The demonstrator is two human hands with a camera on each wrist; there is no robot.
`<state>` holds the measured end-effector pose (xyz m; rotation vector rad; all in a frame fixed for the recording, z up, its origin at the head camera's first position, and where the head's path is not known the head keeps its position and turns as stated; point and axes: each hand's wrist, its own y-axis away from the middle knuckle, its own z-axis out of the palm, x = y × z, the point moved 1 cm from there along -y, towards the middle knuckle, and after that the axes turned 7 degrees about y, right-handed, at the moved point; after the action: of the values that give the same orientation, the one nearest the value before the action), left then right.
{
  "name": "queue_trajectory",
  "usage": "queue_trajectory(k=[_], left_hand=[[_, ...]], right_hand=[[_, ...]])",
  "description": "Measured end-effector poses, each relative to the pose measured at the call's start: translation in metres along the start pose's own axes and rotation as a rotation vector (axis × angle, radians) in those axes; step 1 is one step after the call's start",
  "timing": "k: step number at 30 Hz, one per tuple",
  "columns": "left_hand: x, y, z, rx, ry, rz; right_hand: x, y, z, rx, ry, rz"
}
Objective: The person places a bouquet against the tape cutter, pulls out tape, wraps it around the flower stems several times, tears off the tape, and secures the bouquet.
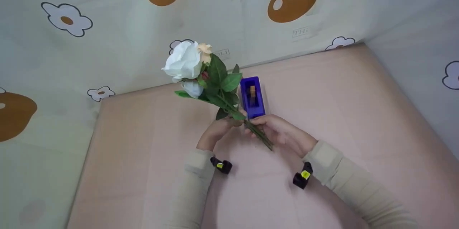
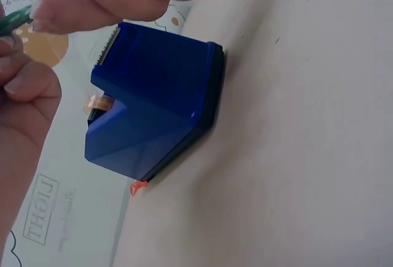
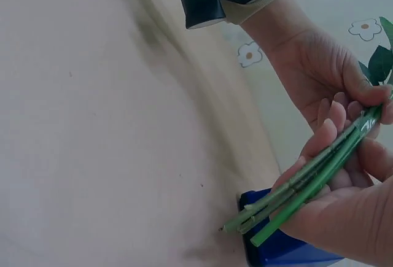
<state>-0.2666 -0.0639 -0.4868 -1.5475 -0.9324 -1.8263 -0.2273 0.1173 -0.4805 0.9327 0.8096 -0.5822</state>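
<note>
Green stems (image 3: 313, 185) look light, springy; best held mid-length, sparing delicate petals (image 1: 183, 60). Left hand (image 1: 224, 127) pinches them near leaves (image 1: 217, 69); right hand (image 1: 281, 130) curls round lower down.

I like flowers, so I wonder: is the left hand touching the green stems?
Touching: the right wrist view shows the left hand pinching the green stems just below the leaves.
</note>
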Motion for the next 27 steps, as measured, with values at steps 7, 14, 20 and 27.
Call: queue_trajectory(k=[7, 14, 20, 27], left_hand=[[0.001, -0.002, -0.007, 0.034, -0.246, -0.037], [-0.002, -0.006, 0.002, 0.051, -0.148, 0.002], [0.004, 0.004, 0.019, 0.058, -0.028, 0.147], [0.019, 0.022, 0.041, 0.223, 0.050, 0.074]], right_hand=[[-0.002, -0.006, -0.011, -0.206, -0.029, 0.038], [-0.001, 0.004, -0.014, -0.119, -0.045, 0.027], [0.000, 0.010, -0.011, -0.014, -0.028, -0.006], [0.002, 0.008, 0.000, 0.123, 0.083, -0.049]])
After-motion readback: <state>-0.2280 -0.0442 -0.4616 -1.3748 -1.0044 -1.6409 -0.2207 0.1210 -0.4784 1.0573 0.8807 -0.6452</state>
